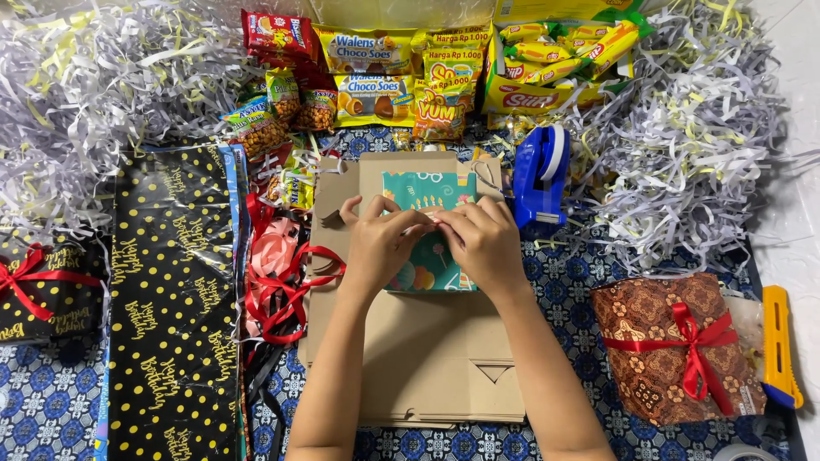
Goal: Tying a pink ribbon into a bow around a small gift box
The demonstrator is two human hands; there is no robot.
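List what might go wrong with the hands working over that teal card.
The left hand and right hand pinch something small over the teal patterned card; it might stick crooked. The card rests on a stack of flat brown cardboard sheets and may slide. Loose red ribbons beside could snag a wrist.

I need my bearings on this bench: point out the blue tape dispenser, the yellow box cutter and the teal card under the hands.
blue tape dispenser [540, 175], head view, on its blue body.
yellow box cutter [777, 341], head view, mid-handle.
teal card [427, 189], head view, upper part above the fingers.
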